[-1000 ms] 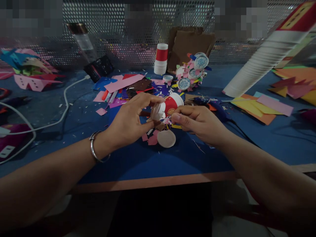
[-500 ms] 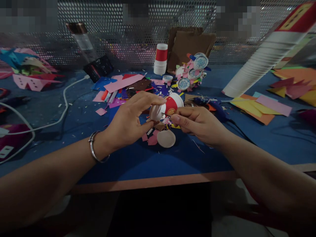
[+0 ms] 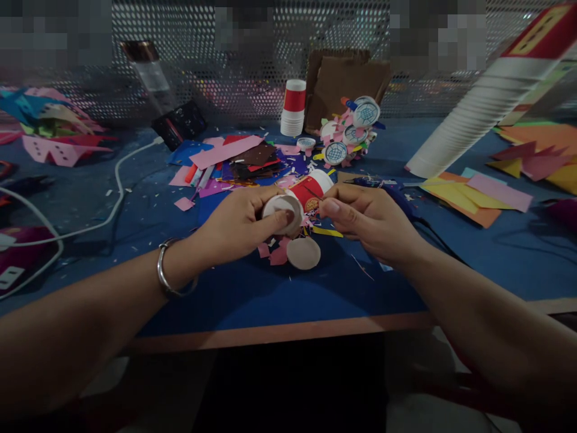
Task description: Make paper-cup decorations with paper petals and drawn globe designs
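My left hand is closed on a shallow white paper cup base, its thumb pressed on the round face. Just behind lies a red-and-white paper cup on its side. My right hand pinches a thin dark sliver, which points towards the cup; its exact kind is too small to tell. Below the hands, a round beige paper disc lies on the blue table beside pink paper scraps. A blue glue gun lies partly hidden behind my right hand.
Coloured paper sheets are piled behind my hands. A decorated cluster of cup bases and a short cup stack stand at the back. On the right leans a long cup stack. A white cable crosses the left side.
My left hand has turned and closed on the cup base, bringing its round face into view with the thumb on it. My right hand has shifted slightly right, away from the base.
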`<state>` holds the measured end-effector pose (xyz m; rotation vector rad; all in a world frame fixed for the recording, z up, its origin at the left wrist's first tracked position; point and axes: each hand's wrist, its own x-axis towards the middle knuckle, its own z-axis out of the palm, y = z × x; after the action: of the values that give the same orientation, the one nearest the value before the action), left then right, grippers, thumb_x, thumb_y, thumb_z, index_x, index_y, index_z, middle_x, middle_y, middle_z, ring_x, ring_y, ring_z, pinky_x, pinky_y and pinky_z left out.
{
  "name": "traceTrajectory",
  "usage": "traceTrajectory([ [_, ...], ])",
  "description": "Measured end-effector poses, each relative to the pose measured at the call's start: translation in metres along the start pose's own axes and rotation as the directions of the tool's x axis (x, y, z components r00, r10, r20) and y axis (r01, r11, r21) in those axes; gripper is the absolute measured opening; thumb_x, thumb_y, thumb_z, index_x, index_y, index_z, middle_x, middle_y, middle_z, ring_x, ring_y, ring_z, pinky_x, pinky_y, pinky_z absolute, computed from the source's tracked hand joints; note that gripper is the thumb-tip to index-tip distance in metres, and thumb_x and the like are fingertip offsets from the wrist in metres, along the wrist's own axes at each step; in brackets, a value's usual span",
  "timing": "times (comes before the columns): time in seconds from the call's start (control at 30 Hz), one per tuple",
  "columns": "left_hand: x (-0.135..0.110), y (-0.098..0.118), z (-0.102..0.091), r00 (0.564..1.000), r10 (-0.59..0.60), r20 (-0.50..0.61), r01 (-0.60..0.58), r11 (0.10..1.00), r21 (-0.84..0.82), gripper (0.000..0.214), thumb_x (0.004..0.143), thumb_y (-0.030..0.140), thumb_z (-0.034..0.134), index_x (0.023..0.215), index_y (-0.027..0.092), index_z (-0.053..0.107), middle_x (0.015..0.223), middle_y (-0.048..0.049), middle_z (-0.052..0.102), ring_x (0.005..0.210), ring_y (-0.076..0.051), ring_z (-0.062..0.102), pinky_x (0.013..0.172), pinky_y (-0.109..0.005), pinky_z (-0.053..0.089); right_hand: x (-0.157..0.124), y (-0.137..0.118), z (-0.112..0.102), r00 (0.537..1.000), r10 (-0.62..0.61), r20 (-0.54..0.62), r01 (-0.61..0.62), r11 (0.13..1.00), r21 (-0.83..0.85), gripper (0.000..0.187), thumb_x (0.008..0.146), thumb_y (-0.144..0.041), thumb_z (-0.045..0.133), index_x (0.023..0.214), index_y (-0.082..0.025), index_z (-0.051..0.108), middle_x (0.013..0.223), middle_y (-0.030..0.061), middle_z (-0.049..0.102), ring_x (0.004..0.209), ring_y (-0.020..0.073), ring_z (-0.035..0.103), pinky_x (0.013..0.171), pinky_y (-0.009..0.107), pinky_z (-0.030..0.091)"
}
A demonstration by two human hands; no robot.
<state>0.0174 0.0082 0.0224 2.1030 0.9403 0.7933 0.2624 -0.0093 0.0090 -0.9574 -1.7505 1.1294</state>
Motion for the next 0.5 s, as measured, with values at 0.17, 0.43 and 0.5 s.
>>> traceTrajectory([
  [0.17,-0.001,0.009,0.004,0.959,-0.176,0.224,0.207,0.970,-0.126,0.020,0.088,0.038,0.072,0.090,0.018,0.072,0.070,0.0000,0.071,0.051,-0.012,0.062,0.045,-0.022,0.048,0.002,0.001,0.002,0.999,0.021,0.026,-0.020,0.999,-0.045,0.049,0.080,-0.062,0.090,0.083,-0.018,0.067,0.078,-0.0001,0.060,0.071,0.0126,0.050,0.062,0.028,0.037],
  [0.43,-0.001,0.014,0.012,0.895,-0.247,0.372,0.345,0.912,-0.223,0.016,0.087,0.031,0.074,0.091,0.016,0.071,0.065,-0.0003,0.072,0.044,-0.010,0.059,0.041,-0.019,0.045,0.003,0.001,0.006,0.984,-0.010,0.176,0.024,0.996,-0.082,0.049,0.087,-0.065,0.082,0.078,-0.019,0.066,0.074,-0.0016,0.054,0.072,0.0132,0.045,0.065,0.030,0.036],
  [0.5,0.000,0.013,0.012,0.901,-0.240,0.362,0.330,0.920,-0.212,0.016,0.087,0.031,0.073,0.091,0.016,0.073,0.065,0.0005,0.071,0.045,-0.010,0.057,0.042,-0.019,0.045,0.003,0.001,0.006,0.985,-0.022,0.172,0.038,0.996,-0.086,0.050,0.089,-0.065,0.081,0.077,-0.019,0.065,0.074,-0.0021,0.052,0.071,0.0126,0.044,0.065,0.030,0.034],
])
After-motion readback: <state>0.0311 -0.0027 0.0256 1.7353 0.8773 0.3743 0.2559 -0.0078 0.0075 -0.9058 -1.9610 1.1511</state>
